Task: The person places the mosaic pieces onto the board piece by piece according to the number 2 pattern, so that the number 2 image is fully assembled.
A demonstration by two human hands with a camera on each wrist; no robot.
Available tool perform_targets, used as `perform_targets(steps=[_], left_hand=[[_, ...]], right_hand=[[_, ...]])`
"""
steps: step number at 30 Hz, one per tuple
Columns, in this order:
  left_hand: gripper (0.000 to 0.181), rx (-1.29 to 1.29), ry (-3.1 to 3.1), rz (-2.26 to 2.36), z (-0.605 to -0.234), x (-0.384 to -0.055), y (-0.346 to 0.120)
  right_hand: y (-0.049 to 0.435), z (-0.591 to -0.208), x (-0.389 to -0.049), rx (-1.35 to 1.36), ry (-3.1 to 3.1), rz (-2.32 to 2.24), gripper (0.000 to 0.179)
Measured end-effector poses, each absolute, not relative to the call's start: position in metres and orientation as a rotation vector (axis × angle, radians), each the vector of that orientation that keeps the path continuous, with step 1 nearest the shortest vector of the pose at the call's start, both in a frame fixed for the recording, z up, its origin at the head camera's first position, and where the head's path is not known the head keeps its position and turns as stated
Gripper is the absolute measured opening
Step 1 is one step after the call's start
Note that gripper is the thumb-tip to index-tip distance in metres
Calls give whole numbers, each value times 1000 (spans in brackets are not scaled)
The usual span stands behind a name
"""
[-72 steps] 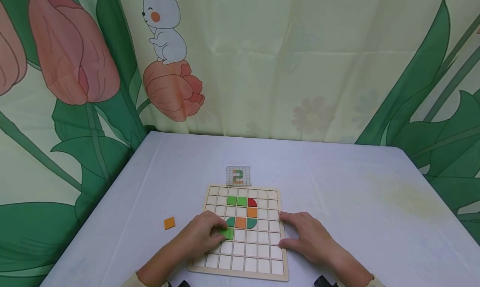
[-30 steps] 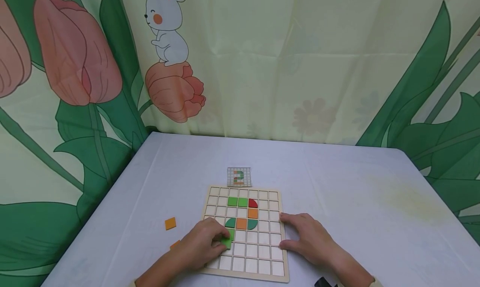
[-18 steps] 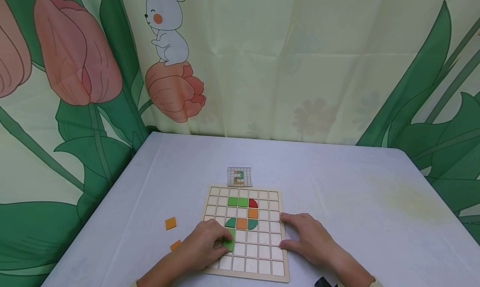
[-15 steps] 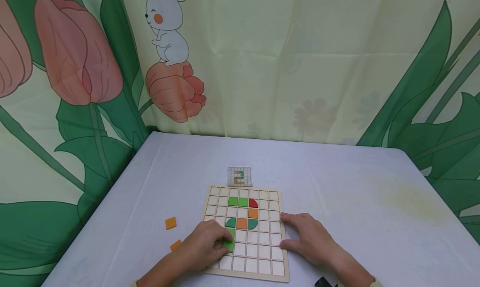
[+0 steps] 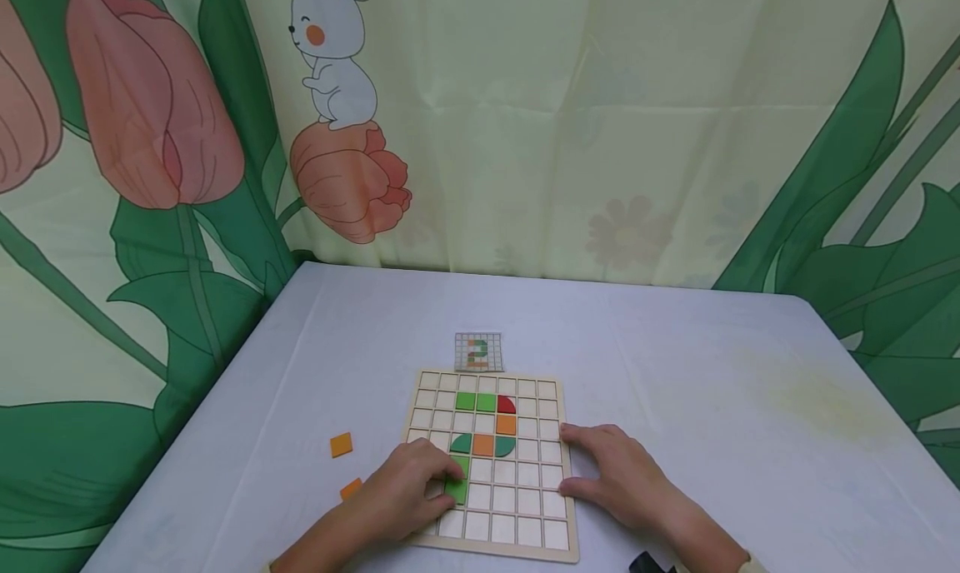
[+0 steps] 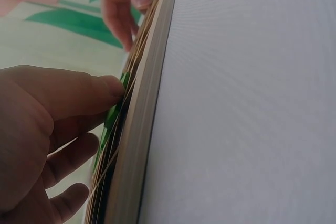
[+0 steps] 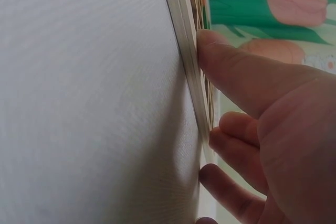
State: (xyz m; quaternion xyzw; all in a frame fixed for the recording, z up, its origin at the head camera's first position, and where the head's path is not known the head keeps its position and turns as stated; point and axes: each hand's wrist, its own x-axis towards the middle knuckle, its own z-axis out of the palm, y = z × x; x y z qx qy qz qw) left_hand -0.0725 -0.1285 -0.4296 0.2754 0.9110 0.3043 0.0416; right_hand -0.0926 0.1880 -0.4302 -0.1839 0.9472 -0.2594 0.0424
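A light wooden grid board [image 5: 525, 552] lies on the table, with coloured tiles in some cells. My left hand [image 5: 405, 485] is over its left side, thumb and fingertips pinching a light green square tile [image 5: 457, 493] low in a cell. Just above it, another green tile [image 5: 461, 466] is partly covered by the fingers. In the left wrist view the thumb touches the green tile [image 6: 110, 116]. My right hand [image 5: 618, 473] rests its thumb and fingertips against the board's right edge, fingers spread; the right wrist view shows the thumb [image 7: 236, 66] on the rim.
Behind the board lies a small pattern card [image 5: 478, 352]. Two loose orange squares, a whole one [image 5: 341, 445] and a partly hidden one [image 5: 350, 489], lie left. The board also carries a red quarter-round [image 5: 506, 405], orange squares [image 5: 483, 445] and teal quarter-rounds [image 5: 505, 446].
The left hand has shifted slightly toward the board's near side, and the pinched green tile has come down into the cell below the other green one. The right hand stays put.
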Motion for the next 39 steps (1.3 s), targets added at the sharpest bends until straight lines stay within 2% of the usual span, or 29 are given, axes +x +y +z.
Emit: perform_targets(steps=[11, 21, 39], left_hand=[[17, 793, 2750, 949, -432, -72, -131], [17, 920, 2753, 1036, -433, -72, -137], [21, 749, 2727, 1034, -423, -77, -145]], right_hand=[[187, -431, -93, -566, 2906, -788, 62], [187, -431, -93, -563, 2900, -798, 61], [188, -431, -93, -580, 2902, -794, 62]])
